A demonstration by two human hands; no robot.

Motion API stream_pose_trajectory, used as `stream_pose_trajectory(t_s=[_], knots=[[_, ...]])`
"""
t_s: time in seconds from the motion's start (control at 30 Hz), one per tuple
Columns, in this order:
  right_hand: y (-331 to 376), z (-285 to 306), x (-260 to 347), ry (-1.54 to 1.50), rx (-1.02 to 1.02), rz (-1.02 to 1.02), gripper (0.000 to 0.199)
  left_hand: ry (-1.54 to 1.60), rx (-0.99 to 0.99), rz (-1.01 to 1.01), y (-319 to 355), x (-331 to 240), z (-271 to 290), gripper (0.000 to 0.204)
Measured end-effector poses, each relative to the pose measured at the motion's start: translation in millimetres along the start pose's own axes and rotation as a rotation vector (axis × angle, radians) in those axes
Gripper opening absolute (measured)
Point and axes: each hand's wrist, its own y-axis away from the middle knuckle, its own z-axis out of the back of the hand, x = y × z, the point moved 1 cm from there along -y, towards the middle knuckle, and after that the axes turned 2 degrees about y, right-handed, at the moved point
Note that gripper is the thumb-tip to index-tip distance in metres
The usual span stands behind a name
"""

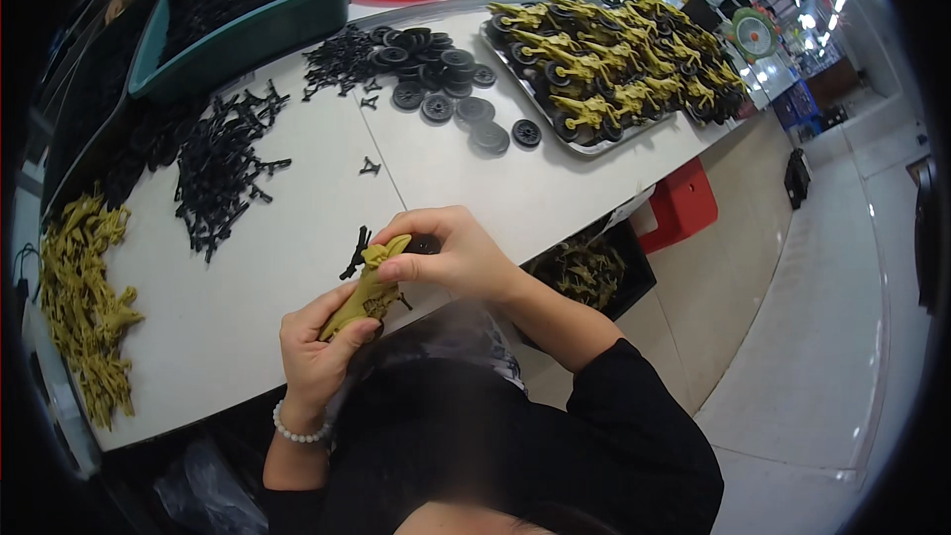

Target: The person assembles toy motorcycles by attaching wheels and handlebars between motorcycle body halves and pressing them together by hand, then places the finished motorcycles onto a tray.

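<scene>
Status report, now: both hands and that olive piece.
Left hand grips olive toy body from below. Right hand presses black wheel onto its top. Loose black parts lie beyond, not interfering.

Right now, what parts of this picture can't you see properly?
Head view only:
- Black wheel: mostly covered by the right hand.
- Olive toy cannon body: its lower end sits inside the left hand.
- Green bin of black parts: cut off by the top edge.
- Box of olive parts under the table: half hidden by the tabletop.
</scene>
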Motion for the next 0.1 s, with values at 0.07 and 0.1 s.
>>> stream_pose_trajectory(t_s=[0.07,0.1], knots=[[1,14,-15,-0.221,-0.063,-0.043,0.024,0.246,0.033,0.054,-2,3,0,0.063],[3,16,-16,-0.222,-0.073,-0.044,0.024,0.265,0.04,0.036,-5,6,3,0.077]])
